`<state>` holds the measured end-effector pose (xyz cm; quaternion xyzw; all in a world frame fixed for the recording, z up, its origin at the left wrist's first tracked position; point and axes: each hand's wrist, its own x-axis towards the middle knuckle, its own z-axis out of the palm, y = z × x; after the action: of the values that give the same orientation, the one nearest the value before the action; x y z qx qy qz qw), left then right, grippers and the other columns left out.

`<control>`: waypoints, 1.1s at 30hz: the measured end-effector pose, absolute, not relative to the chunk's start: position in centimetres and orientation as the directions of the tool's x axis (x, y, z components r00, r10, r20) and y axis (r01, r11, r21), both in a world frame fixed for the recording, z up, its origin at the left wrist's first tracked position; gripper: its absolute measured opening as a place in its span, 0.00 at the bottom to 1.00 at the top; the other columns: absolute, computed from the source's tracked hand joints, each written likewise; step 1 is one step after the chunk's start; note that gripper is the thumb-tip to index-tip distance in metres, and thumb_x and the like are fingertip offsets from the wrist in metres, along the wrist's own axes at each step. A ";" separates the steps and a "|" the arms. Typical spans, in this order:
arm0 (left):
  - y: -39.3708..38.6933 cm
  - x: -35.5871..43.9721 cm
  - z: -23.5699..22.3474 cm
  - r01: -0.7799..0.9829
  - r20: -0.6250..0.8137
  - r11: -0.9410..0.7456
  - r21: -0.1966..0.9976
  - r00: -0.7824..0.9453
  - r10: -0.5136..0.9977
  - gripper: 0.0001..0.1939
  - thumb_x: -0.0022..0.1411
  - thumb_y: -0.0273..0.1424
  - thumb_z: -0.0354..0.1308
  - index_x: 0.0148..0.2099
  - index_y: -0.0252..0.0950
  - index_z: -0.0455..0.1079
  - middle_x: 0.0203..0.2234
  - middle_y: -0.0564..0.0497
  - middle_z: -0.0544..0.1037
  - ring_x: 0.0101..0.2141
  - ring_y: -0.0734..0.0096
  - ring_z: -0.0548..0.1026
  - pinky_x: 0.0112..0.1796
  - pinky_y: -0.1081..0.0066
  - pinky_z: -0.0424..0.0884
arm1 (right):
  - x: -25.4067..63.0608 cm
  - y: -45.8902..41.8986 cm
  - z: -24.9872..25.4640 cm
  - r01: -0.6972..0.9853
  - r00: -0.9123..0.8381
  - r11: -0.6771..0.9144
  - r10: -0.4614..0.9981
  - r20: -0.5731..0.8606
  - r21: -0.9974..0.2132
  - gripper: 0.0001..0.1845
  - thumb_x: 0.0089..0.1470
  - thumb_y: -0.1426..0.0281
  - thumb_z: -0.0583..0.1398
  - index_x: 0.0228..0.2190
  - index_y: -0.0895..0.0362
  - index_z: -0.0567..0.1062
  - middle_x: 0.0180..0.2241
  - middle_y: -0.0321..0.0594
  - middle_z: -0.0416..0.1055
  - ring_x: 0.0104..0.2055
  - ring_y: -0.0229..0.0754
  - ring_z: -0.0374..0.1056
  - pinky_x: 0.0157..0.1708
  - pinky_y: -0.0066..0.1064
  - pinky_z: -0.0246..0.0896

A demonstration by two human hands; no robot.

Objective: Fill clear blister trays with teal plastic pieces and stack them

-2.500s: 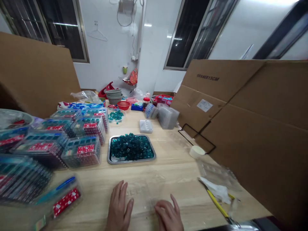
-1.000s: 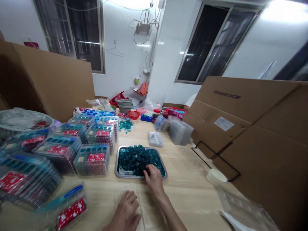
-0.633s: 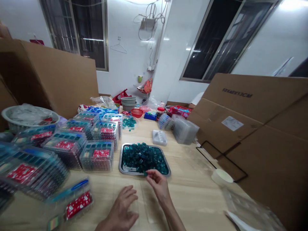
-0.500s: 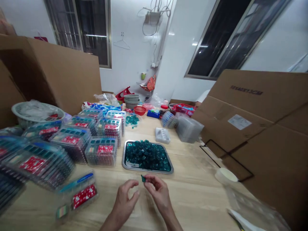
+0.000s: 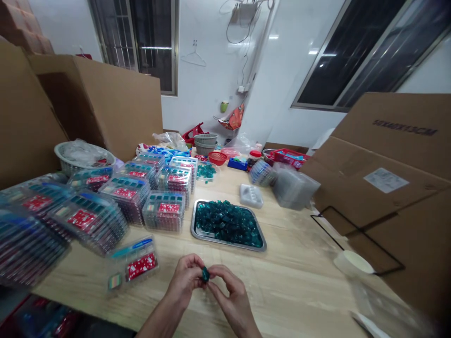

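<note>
In front of the tray my left hand and my right hand meet over a small dark teal translucent piece. The left thumb and index finger are closed on it, and the right fingertips pinch its right side. Just beyond them is a metal tray heaped with similar teal pieces. To the left of my hands lies a clear plastic case with a red patterned insert, a blue pen-like item and a small striped block inside.
Stacks of filled clear cases cover the left side. A white box-like item and stacked clear plastic stand beyond the tray. On the right are a tape roll, a black wire frame and a large carton.
My left hand has closed in from the left and taken hold of the teal piece that my right hand held alone. The view has turned slightly left.
</note>
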<state>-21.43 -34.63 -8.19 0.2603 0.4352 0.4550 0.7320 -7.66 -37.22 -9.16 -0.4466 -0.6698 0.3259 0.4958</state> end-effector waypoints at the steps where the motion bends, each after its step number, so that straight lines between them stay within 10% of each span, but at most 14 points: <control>1: -34.7 -21.4 -8.1 -0.442 -0.396 0.453 0.774 0.219 0.892 0.10 0.36 0.25 0.60 0.25 0.35 0.63 0.16 0.54 0.74 0.20 0.75 0.70 0.21 0.76 0.60 | -7.7 -37.3 -9.2 0.262 -0.113 0.390 0.921 0.373 -0.883 0.04 0.51 0.70 0.61 0.32 0.54 0.75 0.32 0.41 0.74 0.37 0.44 0.71 0.37 0.31 0.68; 16: -35.0 -22.0 -10.5 -0.429 -0.436 0.511 0.745 0.268 0.859 0.13 0.37 0.31 0.61 0.27 0.36 0.61 0.14 0.58 0.69 0.15 0.78 0.66 0.18 0.77 0.58 | -8.4 -35.2 -10.5 0.370 -0.198 0.430 0.903 0.382 -0.823 0.08 0.58 0.69 0.55 0.34 0.55 0.74 0.30 0.41 0.73 0.33 0.42 0.70 0.33 0.29 0.66; 22: -34.8 -21.4 -13.6 -0.091 -0.222 0.224 0.970 0.036 0.974 0.05 0.42 0.30 0.56 0.25 0.35 0.63 0.17 0.57 0.66 0.21 0.76 0.65 0.24 0.75 0.61 | -7.6 -29.1 -11.2 0.586 -0.274 0.419 0.908 0.317 -0.693 0.10 0.57 0.70 0.54 0.30 0.56 0.75 0.28 0.39 0.71 0.31 0.41 0.68 0.32 0.29 0.62; 33: -34.2 -21.7 -15.4 0.242 -0.145 0.137 0.961 0.015 0.989 0.02 0.47 0.28 0.53 0.24 0.36 0.63 0.17 0.55 0.67 0.22 0.72 0.66 0.25 0.73 0.59 | -8.4 -28.1 -12.2 0.751 -0.409 0.444 0.894 0.183 -0.488 0.11 0.55 0.77 0.54 0.28 0.55 0.76 0.30 0.39 0.73 0.34 0.41 0.69 0.34 0.27 0.60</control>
<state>-21.69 -34.22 -15.36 0.5280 0.5829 0.3909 0.4782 -8.36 -28.12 -12.23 -0.5000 -0.8226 0.1675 0.2128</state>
